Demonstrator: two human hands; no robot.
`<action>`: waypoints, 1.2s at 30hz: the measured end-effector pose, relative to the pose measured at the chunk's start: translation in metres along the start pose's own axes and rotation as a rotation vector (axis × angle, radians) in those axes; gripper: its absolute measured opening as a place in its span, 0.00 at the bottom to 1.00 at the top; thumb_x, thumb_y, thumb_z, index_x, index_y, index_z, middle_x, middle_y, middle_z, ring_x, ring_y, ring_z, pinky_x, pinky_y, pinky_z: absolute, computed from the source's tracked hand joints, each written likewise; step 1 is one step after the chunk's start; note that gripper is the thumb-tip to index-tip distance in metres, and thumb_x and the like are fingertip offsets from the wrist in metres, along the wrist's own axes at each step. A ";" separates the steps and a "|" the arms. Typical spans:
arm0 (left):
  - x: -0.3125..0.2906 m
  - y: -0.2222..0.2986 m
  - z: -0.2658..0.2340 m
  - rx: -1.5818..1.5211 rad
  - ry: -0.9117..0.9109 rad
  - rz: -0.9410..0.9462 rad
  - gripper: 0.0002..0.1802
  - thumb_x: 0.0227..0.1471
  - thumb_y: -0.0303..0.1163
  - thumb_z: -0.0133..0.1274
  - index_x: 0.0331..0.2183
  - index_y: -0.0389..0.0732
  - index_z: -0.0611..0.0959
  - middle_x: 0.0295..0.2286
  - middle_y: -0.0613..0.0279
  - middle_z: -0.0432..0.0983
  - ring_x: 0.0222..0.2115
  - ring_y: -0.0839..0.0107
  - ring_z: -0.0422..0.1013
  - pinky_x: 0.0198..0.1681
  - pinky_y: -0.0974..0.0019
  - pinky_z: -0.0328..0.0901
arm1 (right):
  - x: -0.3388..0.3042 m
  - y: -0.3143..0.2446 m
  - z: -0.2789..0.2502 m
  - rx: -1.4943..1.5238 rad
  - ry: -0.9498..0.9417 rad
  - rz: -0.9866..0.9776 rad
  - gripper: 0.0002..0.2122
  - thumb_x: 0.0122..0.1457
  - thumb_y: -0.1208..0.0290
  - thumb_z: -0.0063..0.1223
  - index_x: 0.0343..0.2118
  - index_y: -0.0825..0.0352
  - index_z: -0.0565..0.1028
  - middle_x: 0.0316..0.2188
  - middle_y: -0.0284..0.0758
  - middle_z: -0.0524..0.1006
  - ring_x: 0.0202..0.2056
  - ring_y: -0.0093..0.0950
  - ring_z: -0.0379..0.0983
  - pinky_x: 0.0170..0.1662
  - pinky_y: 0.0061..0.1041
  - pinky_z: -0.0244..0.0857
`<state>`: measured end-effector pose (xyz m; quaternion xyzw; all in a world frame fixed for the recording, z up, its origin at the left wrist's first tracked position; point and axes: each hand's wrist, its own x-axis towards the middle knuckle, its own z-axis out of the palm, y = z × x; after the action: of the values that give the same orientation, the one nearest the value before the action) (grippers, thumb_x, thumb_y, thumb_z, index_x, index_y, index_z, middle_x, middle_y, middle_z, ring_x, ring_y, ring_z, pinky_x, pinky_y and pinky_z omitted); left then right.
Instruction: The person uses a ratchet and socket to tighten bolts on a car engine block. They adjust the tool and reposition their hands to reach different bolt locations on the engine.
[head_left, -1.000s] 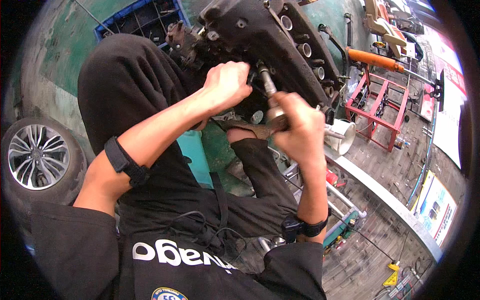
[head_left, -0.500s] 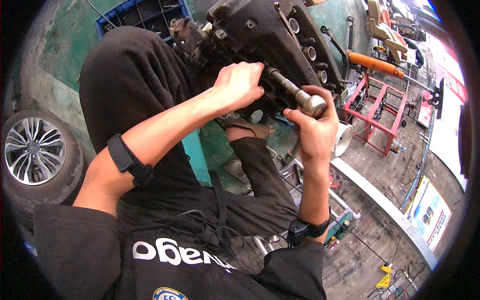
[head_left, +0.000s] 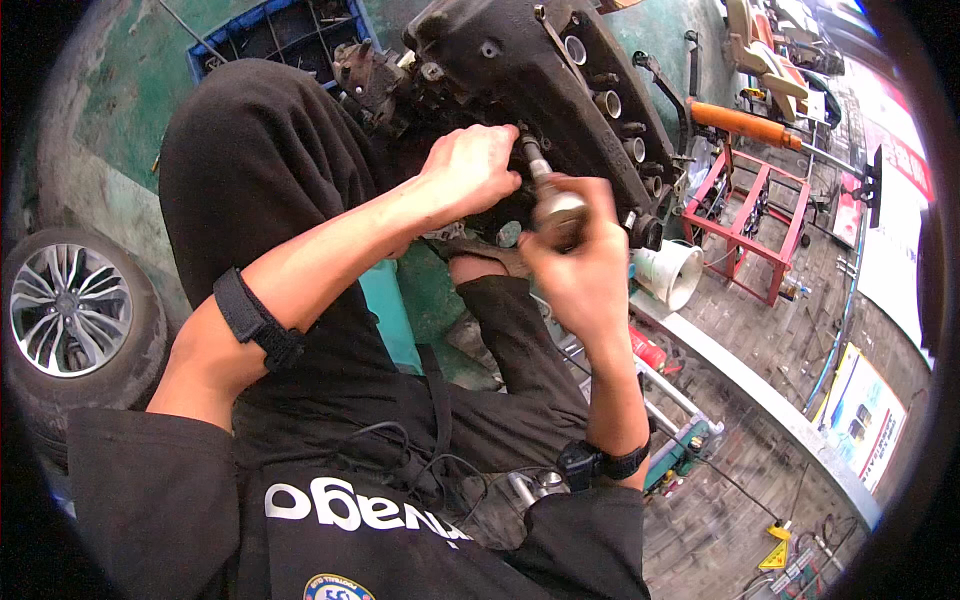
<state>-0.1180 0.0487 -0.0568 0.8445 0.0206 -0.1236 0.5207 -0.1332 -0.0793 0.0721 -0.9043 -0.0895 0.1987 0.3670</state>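
Observation:
A dark, greasy engine (head_left: pixel 500 60) stands in front of me. My right hand (head_left: pixel 585 250), somewhat blurred, is wrapped around the round metal head of a ratchet wrench (head_left: pixel 560 212). From that head a steel extension bar (head_left: pixel 534 158) runs up and to the left against the engine's side. Close by the bar's far end, my left hand (head_left: pixel 468 170) is closed, its fingers curled toward the engine. What the left fingers grip is hidden. The wrench's handle does not show.
At the far left lies a wheel (head_left: pixel 70 310). A blue divided crate (head_left: pixel 280 40) sits behind the engine. To the right are a white bucket (head_left: pixel 668 275), a red metal frame (head_left: pixel 745 215) with an orange cylinder (head_left: pixel 735 122), and a long pale beam (head_left: pixel 760 400).
My right hand and the wrench head have moved left and slightly down, and the bar now stands steeper. The left hand has barely shifted. The engine sits slightly further left in view.

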 end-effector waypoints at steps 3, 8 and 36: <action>0.000 -0.002 -0.002 0.034 -0.061 0.005 0.28 0.40 0.40 0.57 0.45 0.35 0.77 0.33 0.41 0.77 0.37 0.49 0.74 0.42 0.52 0.68 | 0.007 -0.001 -0.009 -0.723 0.007 -0.497 0.17 0.37 0.82 0.53 0.36 0.64 0.75 0.24 0.36 0.75 0.23 0.33 0.73 0.30 0.27 0.66; 0.002 -0.002 0.001 -0.007 -0.072 -0.027 0.28 0.40 0.42 0.58 0.43 0.35 0.77 0.31 0.44 0.77 0.35 0.49 0.74 0.41 0.51 0.68 | 0.008 -0.002 -0.012 -0.195 0.213 0.094 0.16 0.42 0.82 0.53 0.37 0.67 0.72 0.27 0.42 0.76 0.30 0.35 0.77 0.32 0.28 0.68; 0.001 -0.001 -0.001 0.003 -0.048 -0.009 0.19 0.38 0.39 0.57 0.31 0.34 0.79 0.30 0.42 0.77 0.35 0.46 0.74 0.40 0.51 0.68 | 0.001 -0.001 -0.006 -0.730 0.032 -0.374 0.20 0.36 0.83 0.55 0.37 0.62 0.74 0.26 0.34 0.75 0.23 0.33 0.73 0.26 0.30 0.64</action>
<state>-0.1171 0.0497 -0.0578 0.8419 0.0117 -0.1464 0.5193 -0.1298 -0.0820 0.0763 -0.9463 -0.3111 0.0695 0.0534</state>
